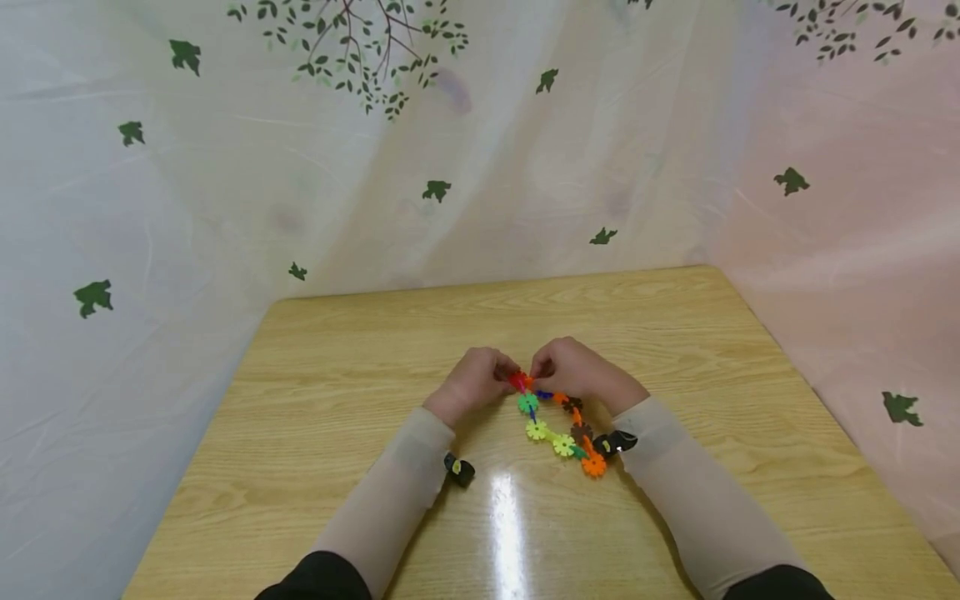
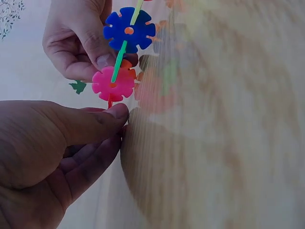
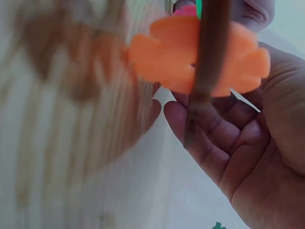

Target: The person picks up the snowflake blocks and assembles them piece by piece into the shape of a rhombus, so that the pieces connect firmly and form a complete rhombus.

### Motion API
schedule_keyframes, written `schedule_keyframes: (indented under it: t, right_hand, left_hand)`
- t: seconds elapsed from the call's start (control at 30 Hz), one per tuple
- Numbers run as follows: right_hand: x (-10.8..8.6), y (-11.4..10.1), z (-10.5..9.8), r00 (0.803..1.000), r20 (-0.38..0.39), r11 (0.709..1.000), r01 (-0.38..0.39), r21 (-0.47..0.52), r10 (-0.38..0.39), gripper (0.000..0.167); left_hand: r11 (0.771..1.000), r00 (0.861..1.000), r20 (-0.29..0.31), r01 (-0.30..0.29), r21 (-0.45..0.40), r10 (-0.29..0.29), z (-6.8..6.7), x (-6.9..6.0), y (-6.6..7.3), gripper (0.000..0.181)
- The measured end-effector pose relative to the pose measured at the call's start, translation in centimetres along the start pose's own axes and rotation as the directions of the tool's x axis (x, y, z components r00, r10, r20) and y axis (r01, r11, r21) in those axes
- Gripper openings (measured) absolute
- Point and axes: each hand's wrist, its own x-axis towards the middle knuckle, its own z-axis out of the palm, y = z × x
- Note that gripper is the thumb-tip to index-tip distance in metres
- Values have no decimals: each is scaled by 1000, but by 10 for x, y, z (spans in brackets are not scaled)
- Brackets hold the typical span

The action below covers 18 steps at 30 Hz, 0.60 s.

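Observation:
A chain of colourful notched plastic discs (image 1: 563,445) lies curved on the table between both hands. At its far end my left hand (image 1: 474,379) pinches a red disc between thumb and fingers, just below a pink disc (image 2: 113,83) and a blue disc (image 2: 114,32) in the left wrist view. Across from it, my right hand (image 1: 581,371) has its fingertips bent at the chain, by an orange piece mostly hidden behind the pink disc. Close to the right wrist camera, an orange disc (image 3: 164,52) and an edge-on brown disc (image 3: 212,52) partly cover the right fingers.
The wooden table (image 1: 337,367) stands against a pale cloth backdrop (image 1: 510,167) printed with leaves and birds. A small black wrist camera (image 1: 459,470) sits on the left sleeve, and another black wrist camera (image 1: 617,442) is by the chain's right side.

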Motion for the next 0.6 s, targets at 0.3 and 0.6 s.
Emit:
schedule_keyframes:
  t: [0.3, 0.6]
  right_hand:
    - [2, 0, 5, 998, -56, 999, 9, 33, -8, 15]
    - [4, -2, 9, 995, -96, 1000, 2, 29, 0, 19]
  left_hand:
    - [997, 997, -33, 64, -45, -65, 3, 1, 2, 15]
    - [994, 991, -76, 110, -26, -112, 4, 0, 3, 9]
